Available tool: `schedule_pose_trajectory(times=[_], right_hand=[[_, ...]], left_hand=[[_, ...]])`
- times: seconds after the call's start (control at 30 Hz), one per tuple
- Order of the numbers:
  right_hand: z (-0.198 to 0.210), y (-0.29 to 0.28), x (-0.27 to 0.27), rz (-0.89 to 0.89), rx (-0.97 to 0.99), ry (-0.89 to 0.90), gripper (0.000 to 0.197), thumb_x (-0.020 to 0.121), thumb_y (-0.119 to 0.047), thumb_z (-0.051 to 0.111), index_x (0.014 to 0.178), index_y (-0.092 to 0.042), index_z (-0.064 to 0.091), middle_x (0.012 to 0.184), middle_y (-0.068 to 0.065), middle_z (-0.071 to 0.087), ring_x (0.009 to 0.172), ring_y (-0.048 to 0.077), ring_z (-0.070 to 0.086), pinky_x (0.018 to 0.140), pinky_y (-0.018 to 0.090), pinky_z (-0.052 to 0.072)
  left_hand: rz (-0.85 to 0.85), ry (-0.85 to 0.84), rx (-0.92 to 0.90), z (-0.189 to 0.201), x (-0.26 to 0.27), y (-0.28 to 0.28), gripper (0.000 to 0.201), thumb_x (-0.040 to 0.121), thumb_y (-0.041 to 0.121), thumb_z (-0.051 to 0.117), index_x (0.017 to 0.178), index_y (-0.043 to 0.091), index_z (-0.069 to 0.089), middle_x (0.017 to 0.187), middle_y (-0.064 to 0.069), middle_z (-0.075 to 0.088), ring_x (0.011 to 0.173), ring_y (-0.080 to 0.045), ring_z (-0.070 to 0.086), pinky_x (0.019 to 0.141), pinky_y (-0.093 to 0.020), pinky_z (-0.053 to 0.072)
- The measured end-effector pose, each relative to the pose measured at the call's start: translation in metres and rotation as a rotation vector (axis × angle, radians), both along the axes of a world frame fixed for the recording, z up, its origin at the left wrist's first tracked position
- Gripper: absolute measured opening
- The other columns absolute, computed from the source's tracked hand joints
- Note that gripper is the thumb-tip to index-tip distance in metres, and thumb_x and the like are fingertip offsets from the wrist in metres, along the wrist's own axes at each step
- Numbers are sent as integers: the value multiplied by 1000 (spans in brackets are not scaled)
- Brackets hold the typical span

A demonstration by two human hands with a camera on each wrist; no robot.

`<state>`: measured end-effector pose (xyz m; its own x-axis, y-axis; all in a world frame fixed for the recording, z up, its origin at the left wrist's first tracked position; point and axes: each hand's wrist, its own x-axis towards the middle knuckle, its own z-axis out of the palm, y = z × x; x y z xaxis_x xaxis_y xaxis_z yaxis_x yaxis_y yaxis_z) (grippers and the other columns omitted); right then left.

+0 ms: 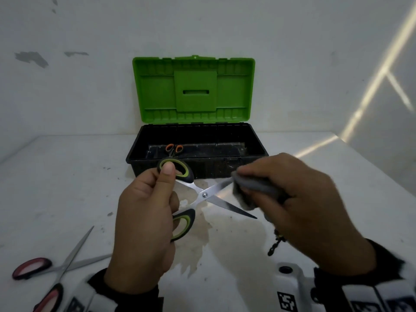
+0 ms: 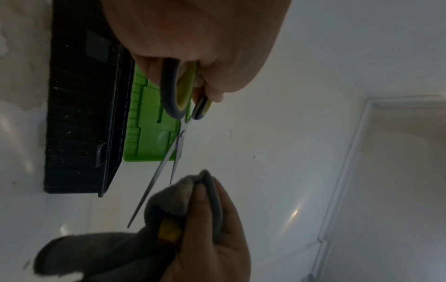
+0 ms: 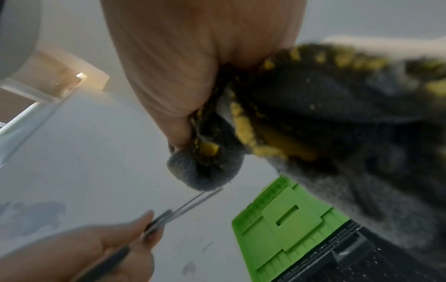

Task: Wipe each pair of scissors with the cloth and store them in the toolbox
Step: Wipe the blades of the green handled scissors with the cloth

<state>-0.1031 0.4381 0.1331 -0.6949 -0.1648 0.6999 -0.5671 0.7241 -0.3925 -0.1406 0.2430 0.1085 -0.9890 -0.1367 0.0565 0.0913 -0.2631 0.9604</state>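
My left hand (image 1: pixel 148 210) grips the black-and-green handles of a pair of scissors (image 1: pixel 206 194), blades spread wide above the table. My right hand (image 1: pixel 299 199) holds a bunched grey cloth (image 1: pixel 249 190) folded over the tip of the upper blade. The left wrist view shows the same scissors (image 2: pixel 179 133) with the grey cloth (image 2: pixel 173 198) at the blade tips. The black toolbox (image 1: pixel 258 149) stands open behind them, green lid (image 1: pixel 193 88) upright. Orange-handled scissors (image 1: pixel 173 149) lie inside it.
Red-handled scissors (image 1: pixel 56 266) lie open at the table's front left corner. A stain (image 1: pixel 216 239) marks the white tabletop below my hands. White walls enclose the table at the back and on the right.
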Motion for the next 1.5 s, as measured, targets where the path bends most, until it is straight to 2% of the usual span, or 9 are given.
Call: schedule_pose_trajectory(times=[0.07,0.13,0.33,0.43,0.7,0.9,1.13,1.27,1.5], right_hand=[[-7,-6,-8,36,178,50,19,91,-23,64,104,-14,74,99,-4,69,88,13,62,78,26,50],[-13,-5,-14,30,268,42,22,92,-25,60,104,-14,75,96,-1,67,87,18,61,72,34,52],[-12,11,-16,25,159,-83,13,87,-20,65,94,-22,75,86,-13,67,83,4,60,74,23,49],[-8,-7,-15,33,172,-91,12,86,-18,63,90,-21,75,86,-10,67,83,2,57,76,16,45],[-3,-1,-20,29,156,-157,16,87,-8,64,82,-21,72,77,-12,63,77,5,58,70,23,47],[-7,-25,-18,40,119,-67,13,87,-10,66,87,-20,73,81,-10,65,80,6,57,74,21,47],[-8,-12,-23,-2,82,-125,16,85,-9,65,86,-22,73,82,-11,65,81,5,59,73,24,47],[-8,-32,-20,-1,121,-75,16,89,-20,55,89,-23,71,82,-12,62,80,7,56,74,23,46],[-12,-3,-22,-7,116,-86,15,84,-8,66,89,-20,73,85,-10,67,82,3,58,76,16,45]], left_hand=[[-30,18,-11,0,1,1,39,96,33,54,94,-6,58,52,4,24,45,-10,17,37,-19,19],[-40,45,-57,1,2,-1,39,95,32,54,93,-6,58,52,3,24,46,-11,18,38,-20,19],[-53,110,-83,3,2,-7,39,80,42,59,81,4,65,53,-1,26,46,-11,19,37,-18,20],[-51,167,-116,2,2,-1,34,80,44,58,79,11,69,50,2,29,44,-10,21,38,-18,21],[-39,199,-91,4,0,-3,36,80,43,59,82,8,69,48,4,28,43,-10,20,39,-18,21],[-19,205,-49,2,-3,1,32,83,43,59,79,13,69,49,4,28,43,-10,20,39,-18,21],[9,228,-82,0,-2,1,30,83,44,60,79,16,70,48,5,30,45,-12,23,42,-21,23],[59,251,-105,0,-2,5,30,84,46,60,78,18,70,47,5,31,45,-13,25,43,-23,24],[-2,174,-13,-6,-1,9,33,85,40,58,80,8,66,49,5,28,45,-11,21,41,-20,21]])
